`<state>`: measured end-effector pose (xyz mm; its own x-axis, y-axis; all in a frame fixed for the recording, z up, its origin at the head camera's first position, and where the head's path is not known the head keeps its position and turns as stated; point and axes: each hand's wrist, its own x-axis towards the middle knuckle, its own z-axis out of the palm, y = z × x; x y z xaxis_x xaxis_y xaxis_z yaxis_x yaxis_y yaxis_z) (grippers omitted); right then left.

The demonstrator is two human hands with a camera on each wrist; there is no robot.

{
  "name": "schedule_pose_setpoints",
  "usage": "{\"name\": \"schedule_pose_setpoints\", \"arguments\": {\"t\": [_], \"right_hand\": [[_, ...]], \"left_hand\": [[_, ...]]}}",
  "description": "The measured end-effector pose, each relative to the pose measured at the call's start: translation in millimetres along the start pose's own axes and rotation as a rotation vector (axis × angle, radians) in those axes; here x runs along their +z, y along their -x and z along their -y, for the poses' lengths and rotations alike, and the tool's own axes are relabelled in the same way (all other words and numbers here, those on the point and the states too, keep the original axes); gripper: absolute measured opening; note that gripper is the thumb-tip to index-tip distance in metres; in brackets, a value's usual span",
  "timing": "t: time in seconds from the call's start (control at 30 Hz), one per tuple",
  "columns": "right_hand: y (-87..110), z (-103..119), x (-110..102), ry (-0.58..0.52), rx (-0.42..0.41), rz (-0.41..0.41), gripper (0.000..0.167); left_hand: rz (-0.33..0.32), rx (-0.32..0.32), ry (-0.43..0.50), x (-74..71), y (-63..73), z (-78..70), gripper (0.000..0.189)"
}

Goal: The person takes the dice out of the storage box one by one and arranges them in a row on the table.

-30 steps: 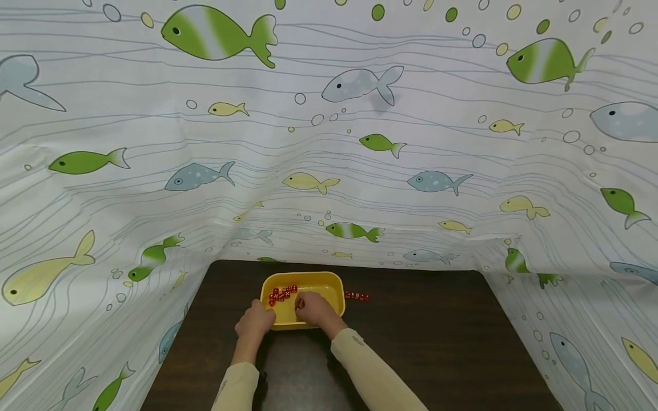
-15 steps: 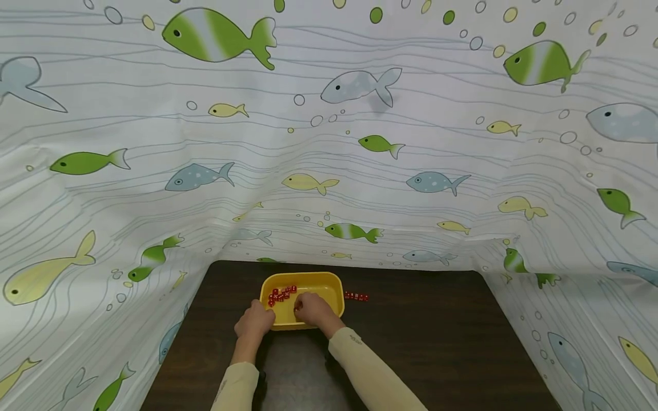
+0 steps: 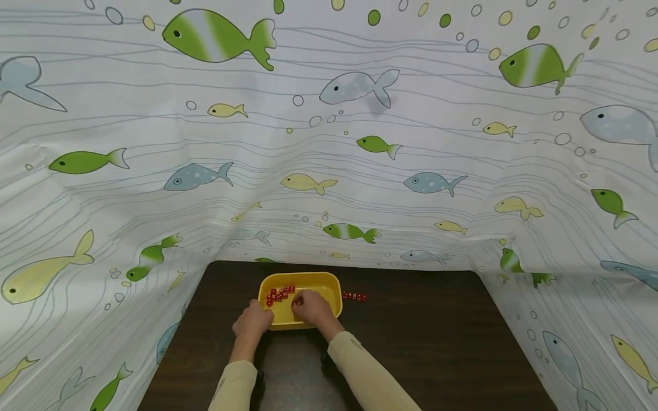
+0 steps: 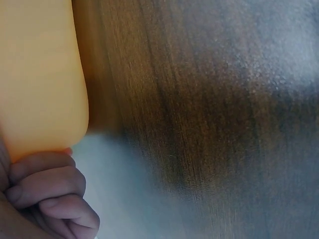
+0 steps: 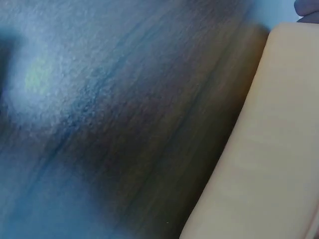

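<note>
A yellow plastic tray (image 3: pixel 300 325) stands on the dark table. My left hand (image 3: pixel 253 319) grips its near left corner, the thumb over the rim; in the left wrist view curled fingers (image 4: pixel 52 186) lie against the outer wall. Inside, several red dice (image 3: pixel 278 295) with white pips form a loose cluster at the left. My right hand (image 3: pixel 312 308) reaches over the near rim into the tray and pinches a red die (image 3: pixel 294 304) between thumb and fingers, mostly hidden by them. The right wrist view shows the tray's outer wall (image 5: pixel 259 139) but not the right hand.
Right of the tray, several red dice (image 3: pixel 354 296) lie in a short row on the dark wood-grain table (image 3: pixel 421 337). A white curtain (image 3: pixel 360 188) printed with fish encloses the back and both sides.
The right hand shifts its fingers slightly at the die inside the tray. The left hand keeps its grip, and the head view drifts a little.
</note>
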<state>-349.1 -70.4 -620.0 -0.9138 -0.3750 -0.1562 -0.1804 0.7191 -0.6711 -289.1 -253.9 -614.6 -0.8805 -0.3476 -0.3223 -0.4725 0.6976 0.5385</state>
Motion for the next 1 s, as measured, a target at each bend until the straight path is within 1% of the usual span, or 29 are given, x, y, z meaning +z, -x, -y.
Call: {"name": "schedule_pose_setpoints", "arguments": {"t": [0.3,0.47,0.67,0.8,1.0], "right_hand": [[3.6,-9,-8,-0.169,-0.030,-0.052,0.020],[6.5,-12,-19,-0.202,-0.062,-0.083,0.019],[13.4,-18,-36,-0.263,-0.089,-0.144,0.021],[19.3,-26,-49,-0.277,-0.082,-0.209,0.021],[26.4,-44,-68,-0.332,-0.032,-0.299,0.021]], "left_hand": [[0.001,-0.010,-0.006,0.9,0.8,-2.6,0.050],[0.000,-0.012,-0.003,0.7,0.3,-1.9,0.050],[0.003,0.003,-0.002,-0.8,2.7,-1.7,0.049],[0.013,-0.004,-0.006,-1.1,3.5,-1.3,0.050],[0.014,-0.014,-0.009,0.9,0.3,-3.0,0.052]]}}
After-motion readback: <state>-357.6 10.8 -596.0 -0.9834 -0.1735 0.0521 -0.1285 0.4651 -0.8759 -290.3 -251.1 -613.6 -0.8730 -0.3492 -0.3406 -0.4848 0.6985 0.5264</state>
